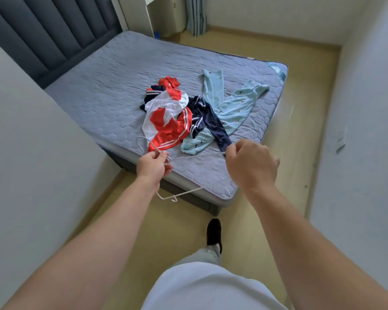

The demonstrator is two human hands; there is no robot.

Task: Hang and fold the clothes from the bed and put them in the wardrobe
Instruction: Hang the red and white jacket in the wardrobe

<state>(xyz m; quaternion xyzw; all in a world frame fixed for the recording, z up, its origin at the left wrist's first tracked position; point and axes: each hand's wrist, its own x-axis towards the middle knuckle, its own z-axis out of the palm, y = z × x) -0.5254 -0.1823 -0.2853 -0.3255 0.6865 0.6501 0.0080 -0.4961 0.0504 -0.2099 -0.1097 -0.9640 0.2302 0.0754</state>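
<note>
A heap of clothes lies on the grey quilted bed (112,86): a red and white jacket with white stripes (168,121), a dark navy garment (207,121) and a light blue patterned garment (235,104). Over the bed's near corner, my left hand (154,165) grips thin white wire hangers (179,193) near their hooks. My right hand (250,163) pinches the far end of one hanger's bar (199,155), which stretches between both hands. How many hangers there are is unclear.
A dark padded headboard (43,34) rises at the left. White walls close in on both sides. Yellowish floor (267,54) runs around the bed, with a curtain (196,16) at the far end. My foot (213,233) stands by the bed corner.
</note>
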